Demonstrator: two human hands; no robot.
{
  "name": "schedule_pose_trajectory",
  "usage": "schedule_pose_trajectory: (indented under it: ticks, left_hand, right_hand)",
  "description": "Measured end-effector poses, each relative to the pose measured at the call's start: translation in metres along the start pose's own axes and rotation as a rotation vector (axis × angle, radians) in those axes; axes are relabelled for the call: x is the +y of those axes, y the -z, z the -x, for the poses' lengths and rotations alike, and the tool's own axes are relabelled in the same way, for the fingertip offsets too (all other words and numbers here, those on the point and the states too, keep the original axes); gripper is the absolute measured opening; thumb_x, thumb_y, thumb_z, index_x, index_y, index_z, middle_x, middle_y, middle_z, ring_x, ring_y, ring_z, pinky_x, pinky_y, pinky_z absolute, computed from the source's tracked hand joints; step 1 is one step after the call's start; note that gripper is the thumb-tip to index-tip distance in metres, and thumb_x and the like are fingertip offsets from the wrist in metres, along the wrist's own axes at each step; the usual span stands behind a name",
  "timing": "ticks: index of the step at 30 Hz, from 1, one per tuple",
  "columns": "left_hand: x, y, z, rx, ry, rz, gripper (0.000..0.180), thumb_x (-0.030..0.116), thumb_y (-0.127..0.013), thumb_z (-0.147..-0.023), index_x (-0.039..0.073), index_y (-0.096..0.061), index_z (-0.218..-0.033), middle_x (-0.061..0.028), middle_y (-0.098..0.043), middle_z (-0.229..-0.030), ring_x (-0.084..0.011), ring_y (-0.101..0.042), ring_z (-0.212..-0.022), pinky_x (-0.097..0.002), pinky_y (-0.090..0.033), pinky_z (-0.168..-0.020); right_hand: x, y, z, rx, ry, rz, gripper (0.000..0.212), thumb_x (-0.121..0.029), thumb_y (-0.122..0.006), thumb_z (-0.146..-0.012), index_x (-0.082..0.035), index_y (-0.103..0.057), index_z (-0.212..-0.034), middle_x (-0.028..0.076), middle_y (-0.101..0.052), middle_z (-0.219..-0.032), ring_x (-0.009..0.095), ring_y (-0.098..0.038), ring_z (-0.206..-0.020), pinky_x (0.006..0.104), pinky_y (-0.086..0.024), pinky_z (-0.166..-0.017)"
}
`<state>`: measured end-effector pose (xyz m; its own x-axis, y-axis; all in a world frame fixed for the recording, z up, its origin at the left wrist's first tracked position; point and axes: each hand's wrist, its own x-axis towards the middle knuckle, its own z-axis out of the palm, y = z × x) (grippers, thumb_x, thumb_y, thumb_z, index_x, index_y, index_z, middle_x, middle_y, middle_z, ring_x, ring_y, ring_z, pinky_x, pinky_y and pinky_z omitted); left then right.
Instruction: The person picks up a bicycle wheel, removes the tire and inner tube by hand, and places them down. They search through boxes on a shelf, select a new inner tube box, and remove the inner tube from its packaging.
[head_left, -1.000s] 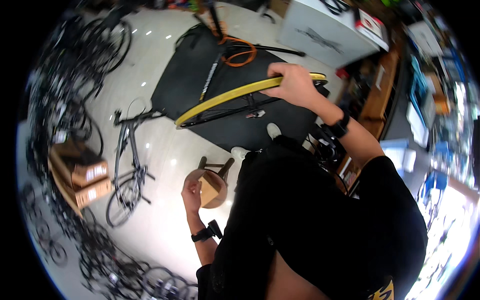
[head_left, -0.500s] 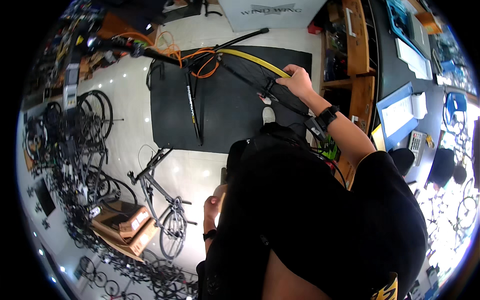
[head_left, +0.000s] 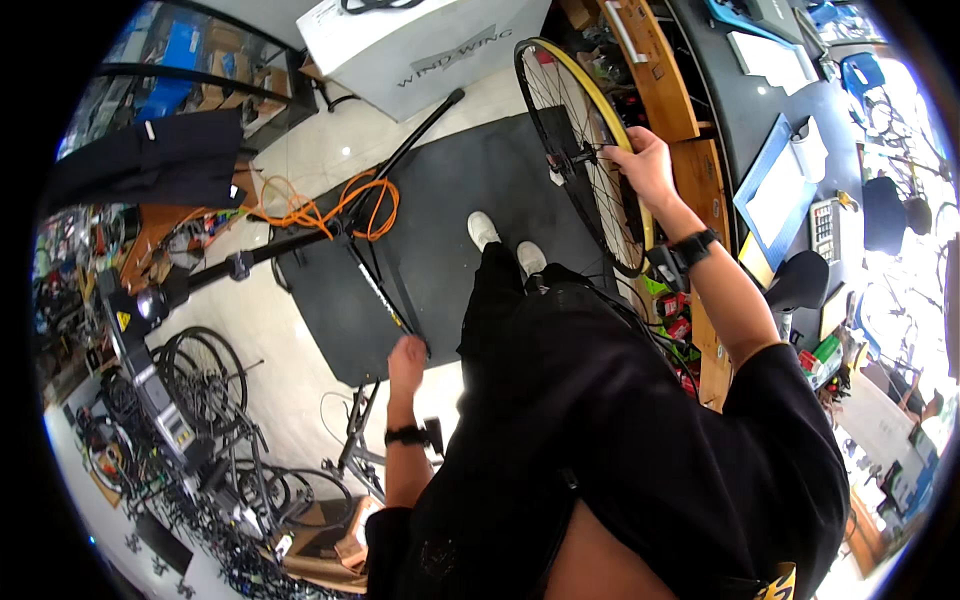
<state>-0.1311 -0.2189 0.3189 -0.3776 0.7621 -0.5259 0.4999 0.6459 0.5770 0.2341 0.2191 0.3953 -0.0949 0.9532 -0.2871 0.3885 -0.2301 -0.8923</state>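
Observation:
A bicycle wheel (head_left: 592, 84) with a black rim, thin spokes and a yellow band along its edge stands tilted at the right of the mat. My right hand (head_left: 648, 168) is closed on its yellow-edged side, the fingers reaching in toward the spokes. The wheel's hub (head_left: 572, 158) faces left. My left hand (head_left: 406, 364) hangs low, left of my legs, over the near edge of the mat. Its fingers are smeared by motion, and I see nothing in it.
A black repair stand (head_left: 345, 222) with spread legs and an orange cable (head_left: 378, 212) occupies the dark mat (head_left: 440, 170). Open wooden drawers (head_left: 655, 75) and a counter lie right. A large white box (head_left: 420, 65) stands ahead; bicycles (head_left: 205, 375) are at left.
My right hand has lifted and turned the wheel, so more of its face shows. My left hand has come forward from beside my body. The view has turned, and both shoes now show.

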Motion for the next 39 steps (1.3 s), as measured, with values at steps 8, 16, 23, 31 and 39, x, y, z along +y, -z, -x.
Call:
schedule_pose_trajectory:
  ticks: [8, 16, 23, 31, 39]
  left_hand:
    - [0.234, -0.021, -0.231, -0.269, -0.570, 0.065, 0.040, 0.014, -0.067, -0.090, 0.002, -0.056, -0.127, -0.0180, -0.059, -0.126, -0.0309, -0.062, -0.114, -0.0380, -0.051, -0.096]
    - [0.308, -0.107, -0.308, -0.269, -0.645, 0.134, 0.045, 0.016, -0.068, -0.090, -0.001, -0.051, -0.128, -0.0219, -0.060, -0.122, -0.0367, -0.057, -0.117, -0.0403, -0.045, -0.101]
    - [0.296, -0.095, -0.326, -0.261, -0.369, 0.399, 0.030, 0.025, -0.058, -0.099, -0.002, -0.059, -0.112, -0.0112, -0.067, -0.088, -0.0222, -0.064, -0.076, -0.0340, -0.052, -0.072]
    - [0.327, -0.064, -0.312, -0.445, -0.437, 0.881, 0.021, 0.023, -0.054, -0.100, 0.002, -0.057, -0.099, -0.0017, -0.059, -0.078, -0.0103, -0.055, -0.063, -0.0267, -0.047, -0.056]
    - [0.371, 0.018, -0.200, -0.522, -0.393, 1.066, 0.018, 0.024, -0.054, -0.102, 0.007, -0.060, -0.104, -0.0010, -0.063, -0.084, -0.0072, -0.057, -0.066, -0.0227, -0.046, -0.054]
  right_hand:
    - [-0.090, 0.059, 0.041, 0.015, 0.004, -0.049, 0.019, -0.004, -0.076, -0.083, -0.005, -0.060, -0.093, -0.004, -0.064, -0.079, 0.002, -0.054, -0.066, 0.0195, -0.042, -0.058]
    - [-0.125, 0.024, 0.058, 0.018, -0.030, -0.377, 0.026, -0.001, -0.076, -0.082, -0.007, -0.053, -0.092, -0.001, -0.066, -0.085, 0.002, -0.054, -0.071, 0.0182, -0.043, -0.063]
    - [-0.152, 0.016, 0.043, -0.052, -0.037, -0.631, 0.024, -0.008, -0.079, -0.084, -0.007, -0.057, -0.092, 0.000, -0.065, -0.084, 0.006, -0.057, -0.069, 0.0218, -0.045, -0.064]
    - [-0.235, 0.036, 0.052, -0.541, 0.365, -0.468, 0.047, -0.019, -0.072, -0.092, 0.006, -0.056, -0.128, 0.010, -0.070, -0.101, 0.013, -0.066, -0.091, 0.0258, -0.053, -0.082]
    - [-0.142, 0.081, 0.062, -0.254, -0.099, 0.105, 0.064, -0.059, -0.041, -0.101, 0.001, -0.061, -0.094, 0.008, -0.063, -0.080, 0.014, -0.059, -0.072, 0.0302, -0.048, -0.064]
